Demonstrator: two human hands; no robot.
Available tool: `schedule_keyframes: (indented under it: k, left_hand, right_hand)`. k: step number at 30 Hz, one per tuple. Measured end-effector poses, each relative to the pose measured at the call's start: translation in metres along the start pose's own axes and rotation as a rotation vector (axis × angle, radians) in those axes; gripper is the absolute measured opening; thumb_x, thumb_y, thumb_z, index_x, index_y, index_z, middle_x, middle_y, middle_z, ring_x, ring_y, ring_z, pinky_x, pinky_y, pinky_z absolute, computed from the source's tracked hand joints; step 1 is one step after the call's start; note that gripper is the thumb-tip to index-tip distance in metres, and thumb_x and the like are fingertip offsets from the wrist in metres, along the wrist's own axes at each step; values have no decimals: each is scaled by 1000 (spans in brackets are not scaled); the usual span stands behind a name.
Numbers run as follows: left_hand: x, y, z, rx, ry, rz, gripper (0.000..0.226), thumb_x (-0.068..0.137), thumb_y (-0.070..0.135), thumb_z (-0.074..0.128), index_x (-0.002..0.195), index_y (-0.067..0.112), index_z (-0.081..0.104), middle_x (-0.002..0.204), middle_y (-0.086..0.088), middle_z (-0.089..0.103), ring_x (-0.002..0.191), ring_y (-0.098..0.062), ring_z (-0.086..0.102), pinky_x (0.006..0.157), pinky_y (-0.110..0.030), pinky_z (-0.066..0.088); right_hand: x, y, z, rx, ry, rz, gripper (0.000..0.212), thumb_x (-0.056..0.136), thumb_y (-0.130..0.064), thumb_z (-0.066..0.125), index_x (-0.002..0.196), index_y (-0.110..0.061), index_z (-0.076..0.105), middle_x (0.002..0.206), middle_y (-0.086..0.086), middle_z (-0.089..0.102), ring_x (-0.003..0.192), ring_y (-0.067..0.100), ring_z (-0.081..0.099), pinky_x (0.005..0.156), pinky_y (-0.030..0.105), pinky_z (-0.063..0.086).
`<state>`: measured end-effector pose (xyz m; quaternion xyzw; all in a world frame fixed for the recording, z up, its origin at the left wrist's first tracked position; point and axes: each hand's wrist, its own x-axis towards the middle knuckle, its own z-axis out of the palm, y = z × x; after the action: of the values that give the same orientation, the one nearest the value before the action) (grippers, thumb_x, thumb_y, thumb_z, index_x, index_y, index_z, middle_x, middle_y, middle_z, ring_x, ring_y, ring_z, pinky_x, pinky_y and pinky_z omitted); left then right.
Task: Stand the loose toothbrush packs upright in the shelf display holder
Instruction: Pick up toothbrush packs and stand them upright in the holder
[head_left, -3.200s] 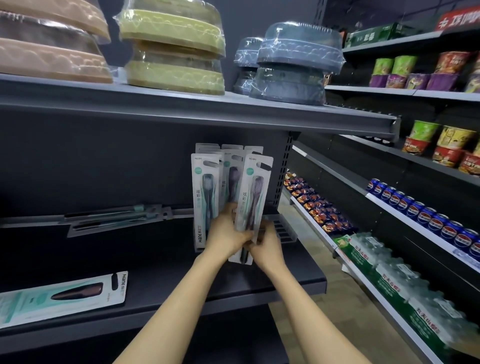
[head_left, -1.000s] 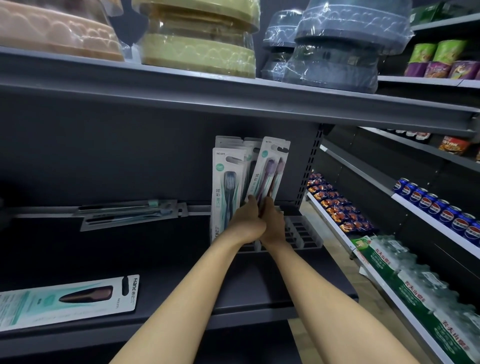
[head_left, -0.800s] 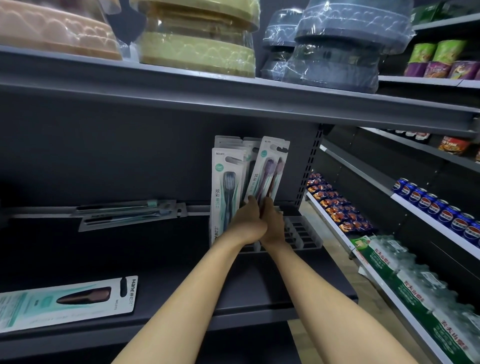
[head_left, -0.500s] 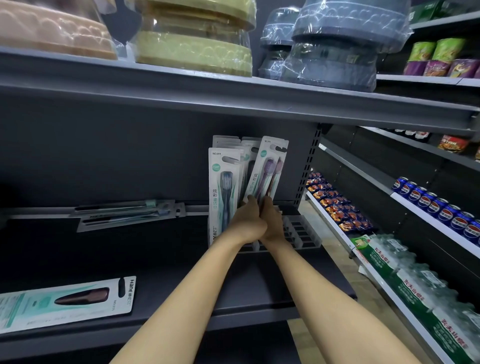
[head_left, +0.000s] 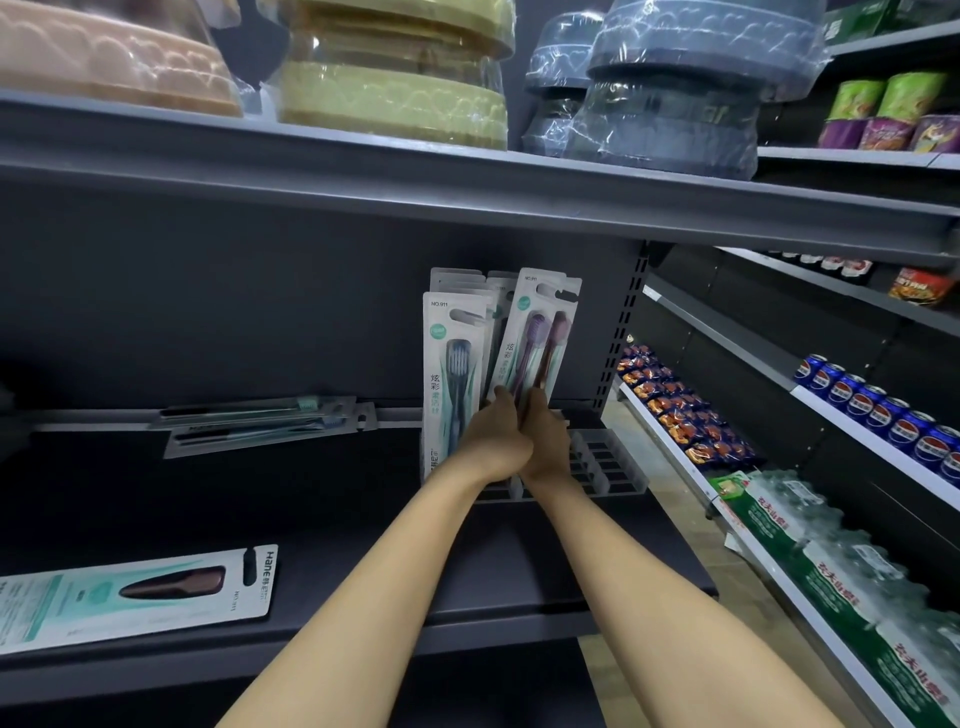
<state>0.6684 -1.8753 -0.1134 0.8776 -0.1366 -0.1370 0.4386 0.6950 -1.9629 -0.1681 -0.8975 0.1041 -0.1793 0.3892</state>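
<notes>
Little has moved since a moment ago: both hands, left hand (head_left: 493, 436) and right hand (head_left: 545, 439), still grip the tilted toothbrush pack (head_left: 537, 332) over the clear holder (head_left: 608, 467) on the dark shelf (head_left: 311, 519), far right.

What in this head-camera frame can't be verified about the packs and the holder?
- Foot of the purple toothbrush pack: behind the left hand and right hand; seating unknown.
- Fingers' hold: hidden behind the hands' backs.
- Number of packs behind the front pack: overlapped.
- Display holder: left slots covered.
- Flat pack: cut by the left edge.
</notes>
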Motion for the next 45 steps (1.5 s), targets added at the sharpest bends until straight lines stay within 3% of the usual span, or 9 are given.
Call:
schedule_keyframes:
  k: [6,11,15,20,26,35,45]
  left_hand:
    - [0,-1,-1,-1,5,-1,67,90,-2,32,148,11,1,151,-13,27,135,-26,34,100,-27,37]
    - [-1,0,0,-7,2,-3,67,90,-3,32,148,10,2,150,-13,30,134,-25,36,98,-26,37]
    - [-1,2,-2,-12,-2,-13,65,90,-2,32,148,8,5,147,-14,33,133,-26,37,95,-26,37]
    - [-2,3,-2,-8,23,-23,49,92,1,31,140,3,22,136,-18,43,124,-29,45,96,-32,41]
    - [-2,4,0,-13,3,-13,58,93,3,31,147,6,8,146,-15,34,133,-28,36,104,-33,35]
    - [-1,4,3,-18,-6,-19,60,94,5,31,147,5,5,148,-15,32,135,-28,34,107,-34,33]
    - [-4,9,3,-32,-6,-32,62,96,7,30,147,6,-5,153,-14,22,140,-25,26,110,-31,28]
  right_hand:
    - [-2,-1,-1,-23,-9,-22,13,91,-14,46,86,-11,34,88,22,61,86,38,61,63,36,39]
    - [-4,-4,-2,-40,-21,-18,13,93,-19,46,97,-7,41,98,24,62,91,37,61,72,43,49]
    - [-5,-3,-1,-41,-22,-38,11,93,-16,45,89,-12,35,94,23,63,84,36,62,60,35,39]
    - [-6,-4,3,-87,-63,-78,11,93,-19,44,101,-13,40,97,15,63,77,28,59,59,30,38]
    - [-6,-2,3,-85,-56,-34,19,94,-20,44,109,-9,41,101,20,64,87,35,63,61,31,39]
    - [-9,0,3,-74,-40,12,18,93,-19,43,109,-11,39,97,21,65,87,37,63,67,43,53]
    - [-7,-1,5,-91,-57,28,26,94,-24,44,116,-13,39,102,20,64,93,38,63,76,49,54]
